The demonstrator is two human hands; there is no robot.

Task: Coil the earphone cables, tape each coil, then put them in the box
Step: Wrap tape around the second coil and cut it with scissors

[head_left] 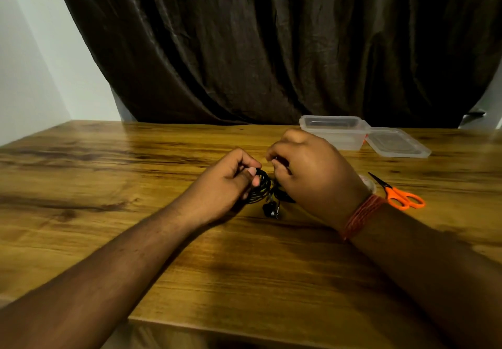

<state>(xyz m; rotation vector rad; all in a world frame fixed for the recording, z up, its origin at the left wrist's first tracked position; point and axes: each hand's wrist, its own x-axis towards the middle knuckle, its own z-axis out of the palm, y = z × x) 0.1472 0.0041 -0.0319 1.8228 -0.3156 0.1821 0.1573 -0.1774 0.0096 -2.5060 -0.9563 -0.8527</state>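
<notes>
Landmark: clear rectangular plastic box, lidless, at the far edge of the brown wood-grain table.

- Coil of thin black earphone cable sits nearer the person than the box and to its left, held just above the table between both hands.
- Left hand: fingers curled round the coil, thumb tip pressed on its upper loops, pinching the bundle together.
- Right hand: fingers curled, thumb and forefinger pinching a short run of cable at the coil's right side. What lies inside the palm is hidden.
- Black earbuds dangle below the coil, near or touching the table; cannot tell which.
- Clear flat plastic lid lies just right of the box, touching it or nearly so.
- Small scissors with orange handles lie nearer than the box and to its right, beside the right wrist, which wears a band of orange-red thread.
- A pale rounded object peeks out behind that wrist; possibly the tape roll, too hidden to say.
- Dark brown curtain hangs behind the box.

Step in hand, by my reading: winding is at its end, the loose tail being tucked or wrapped. No tape shows on the coil.

Next move calls for the left hand to keep the loops clamped while the right lets go to fetch tape. Springy cable will likely unwind if the pinch slackens.
</notes>
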